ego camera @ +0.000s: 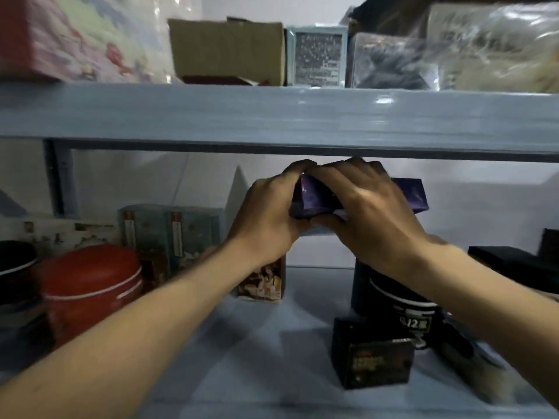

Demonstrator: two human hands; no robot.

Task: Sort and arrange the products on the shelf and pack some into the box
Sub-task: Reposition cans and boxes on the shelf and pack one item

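— What do the person's hands have?
— The left hand point(266, 213) and the right hand point(366, 213) both grip a purple box point(314, 199), held up just under the grey shelf board point(272, 116). The left fingers point(298, 170) curl over its top edge, the right fingers point(335, 169) meet them there, and the right thumb presses from beneath.
— Is it one box?
— That cannot be told. The purple goes on past the right knuckles, and the hand hides whether it is the same box.
— What stands below the fingers?
— Under the left wrist stands a small picture-printed box point(263, 282). Under the right wrist is a black round tin point(402, 309) with a white band, and a small black box point(372, 361) sits just beside it, nearer the person.
— And out to the left of the fingers?
— Teal cartons point(169, 231), then a red tin point(90, 285) further left. Above the fingers, a cardboard box point(227, 49) sits on the upper board.
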